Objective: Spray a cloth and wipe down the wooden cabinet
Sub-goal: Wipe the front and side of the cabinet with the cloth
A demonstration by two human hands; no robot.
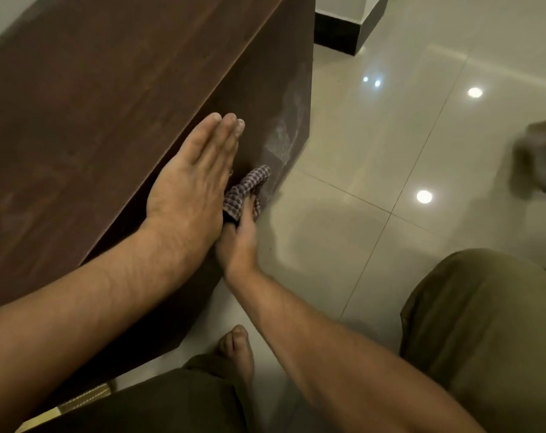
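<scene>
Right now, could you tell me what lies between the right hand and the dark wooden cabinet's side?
A purple-and-white checked cloth, gripped by the right hand, in the head view.

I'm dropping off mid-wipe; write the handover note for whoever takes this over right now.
Left hand: open, flat on the cabinet at its top edge.
Right hand: grips the checkered cloth against the cabinet's side panel.
Done: streaky smears beyond the cloth suggest part of that panel is wiped.
To do: rest of the panel, probably the top. No spray bottle in view.
</scene>
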